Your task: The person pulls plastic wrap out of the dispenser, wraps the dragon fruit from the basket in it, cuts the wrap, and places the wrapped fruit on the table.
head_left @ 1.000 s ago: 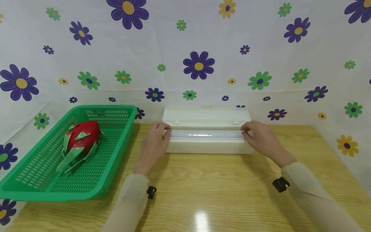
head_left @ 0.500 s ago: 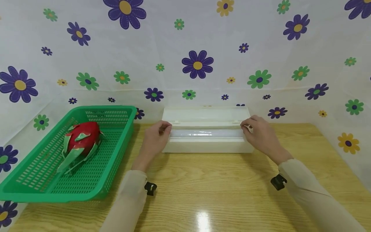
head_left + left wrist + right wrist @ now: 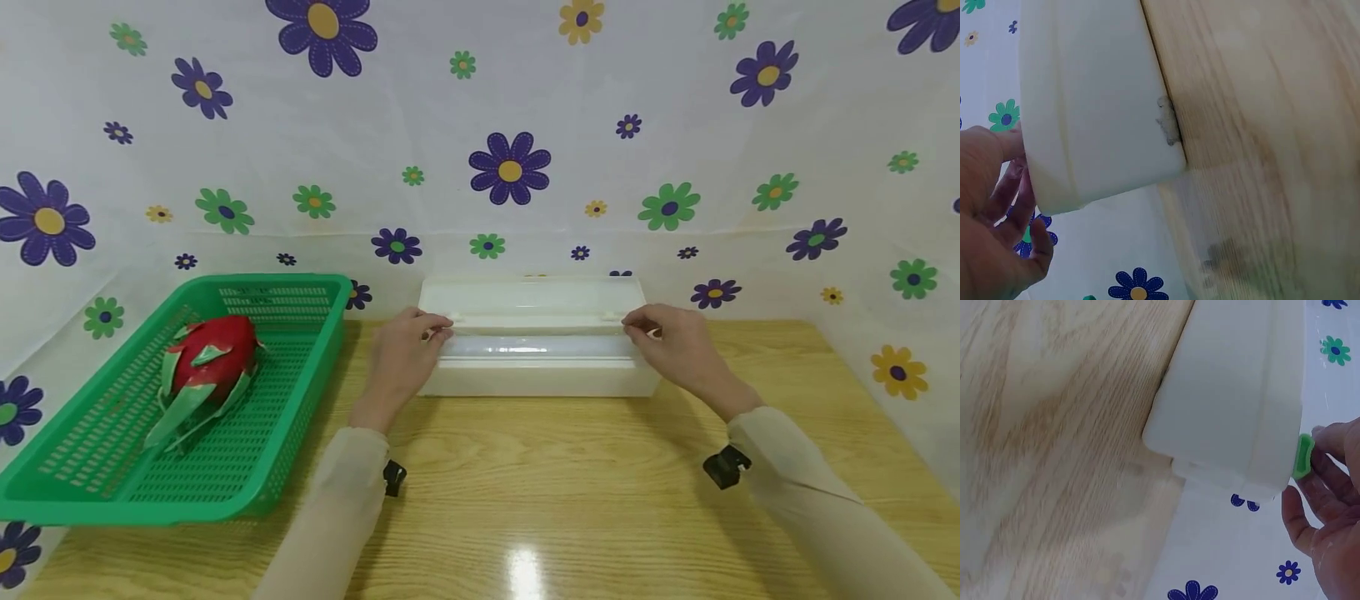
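Note:
A long white cling film dispenser box [image 3: 536, 383] lies on the table with its lid [image 3: 532, 293] raised at the back. Inside it a shiny roll of cling film [image 3: 532, 347] runs lengthwise. My left hand [image 3: 401, 354] is at the box's left end, thumb and forefinger pinching the film at the roll's edge. At the right end, my right hand [image 3: 678, 346] pinches likewise. In the right wrist view a small green piece [image 3: 1303, 456] sits at the box's rim against the fingers. The box hides the left fingertips [image 3: 1016, 147] in the left wrist view.
A green plastic basket [image 3: 300, 392] stands on the left of the wooden table [image 3: 480, 483], holding a red dragon fruit [image 3: 217, 354]. Behind the table hangs a white flower-print cloth [image 3: 435, 108], close to the box's back.
My left fingertips have shifted slightly right and up along the roll's edge. The right fingers have risen a little at their end. Box and basket stay in place.

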### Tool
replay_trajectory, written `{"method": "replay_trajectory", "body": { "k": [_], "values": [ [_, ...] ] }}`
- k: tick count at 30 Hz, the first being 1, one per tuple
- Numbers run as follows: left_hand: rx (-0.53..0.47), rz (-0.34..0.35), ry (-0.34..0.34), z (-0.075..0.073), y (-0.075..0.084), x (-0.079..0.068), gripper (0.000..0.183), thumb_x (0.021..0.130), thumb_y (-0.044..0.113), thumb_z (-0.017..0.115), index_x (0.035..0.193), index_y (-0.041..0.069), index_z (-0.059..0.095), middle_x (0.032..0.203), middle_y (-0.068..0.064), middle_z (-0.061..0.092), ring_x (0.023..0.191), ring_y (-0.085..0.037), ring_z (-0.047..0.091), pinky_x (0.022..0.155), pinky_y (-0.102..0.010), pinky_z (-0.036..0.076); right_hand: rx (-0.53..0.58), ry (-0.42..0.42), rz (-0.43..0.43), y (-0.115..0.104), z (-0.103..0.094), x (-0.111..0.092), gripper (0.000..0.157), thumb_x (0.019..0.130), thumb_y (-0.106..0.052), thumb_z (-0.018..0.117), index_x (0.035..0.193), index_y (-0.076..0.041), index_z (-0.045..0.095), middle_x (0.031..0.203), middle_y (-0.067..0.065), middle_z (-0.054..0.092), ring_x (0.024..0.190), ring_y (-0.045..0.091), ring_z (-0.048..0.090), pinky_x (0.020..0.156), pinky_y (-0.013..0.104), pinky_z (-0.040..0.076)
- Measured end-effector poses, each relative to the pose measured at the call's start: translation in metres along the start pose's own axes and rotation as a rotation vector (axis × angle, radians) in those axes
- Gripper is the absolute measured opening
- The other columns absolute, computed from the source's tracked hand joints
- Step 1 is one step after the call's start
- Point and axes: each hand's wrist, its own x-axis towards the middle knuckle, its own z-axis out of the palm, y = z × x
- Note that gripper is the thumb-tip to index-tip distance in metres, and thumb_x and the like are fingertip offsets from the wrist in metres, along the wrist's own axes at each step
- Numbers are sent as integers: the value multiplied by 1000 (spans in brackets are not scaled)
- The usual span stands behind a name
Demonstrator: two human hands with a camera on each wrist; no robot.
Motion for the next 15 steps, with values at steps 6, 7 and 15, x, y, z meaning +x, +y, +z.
{"method": "replay_trajectory", "body": {
  "k": [6, 7, 15],
  "values": [
    [75, -3, 24, -2, -6, 1, 18, 94, 27, 75, 104, 14, 81, 118, -9, 73, 113, -32, 66, 94, -56, 45, -42, -16, -81, 3, -3, 1, 15, 91, 8, 68, 105, 6, 75, 100, 19, 77, 85, 30, 72, 76, 46, 60],
    [71, -1, 10, -2, -8, 2, 19, 94, 28, 74, 104, 14, 81, 120, -9, 74, 116, -33, 66, 97, -58, 45, -51, -8, -92, 4, -3, 1, 14, 91, 8, 69, 103, 6, 75, 98, 19, 77, 84, 29, 72, 75, 45, 60],
    [-36, -13, -86, -8, -16, 6, 25, 96, 29, 72, 109, 8, 79, 124, -12, 73, 120, -34, 66, 105, -52, 49, -126, 36, -94, 7, -6, 2, 6, 90, 3, 72, 95, 2, 74, 89, 14, 74, 78, 25, 67, 69, 36, 55]
  ]
}}
